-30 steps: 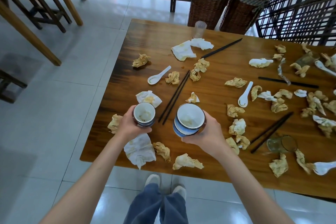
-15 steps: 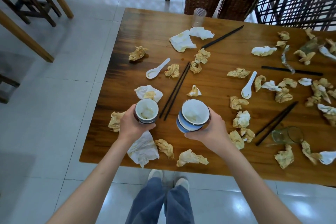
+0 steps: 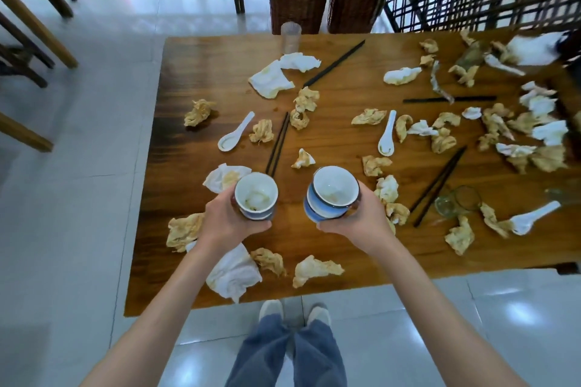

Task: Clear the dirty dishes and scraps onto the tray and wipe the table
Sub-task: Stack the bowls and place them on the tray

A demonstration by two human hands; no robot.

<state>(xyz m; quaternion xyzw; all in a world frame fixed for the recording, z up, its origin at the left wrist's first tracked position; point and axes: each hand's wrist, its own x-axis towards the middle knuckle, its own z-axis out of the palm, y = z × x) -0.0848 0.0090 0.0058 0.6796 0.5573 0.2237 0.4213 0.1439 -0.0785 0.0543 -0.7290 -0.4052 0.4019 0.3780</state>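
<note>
1. Head view: left hand [image 3: 231, 223] has its fingers wrapped round a small bowl [image 3: 256, 196], white inside w/ brown residue, dark blue outside, held above the near-left part of the desk [image 3: 201, 72].
2. Right hand [image 3: 355, 223] grips a stack of blue-banded bowls [image 3: 334, 193] the same way; fingers curl round the far side, thumb at the base. Top bowl white inside, a few smears.
3. The two hands are side by side, bowls apart, not touching.
4. Just beyond the left fingers: stained napkin [image 3: 224, 176] and a pair of dark chopsticks [image 3: 278, 143]. Further out, a white spoon [image 3: 235, 133].
5. Right of the right fingers: crumpled scraps [image 3: 388, 188], more chopsticks [image 3: 440, 184], a glass on its side [image 3: 459, 203], another spoon [image 3: 534, 217].
6. Below the left wrist: white napkin [image 3: 234, 272]; scrap [image 3: 316, 270] near desk edge.
7. Far edge: upright clear cup [image 3: 291, 36]. No tray in shot.
</note>
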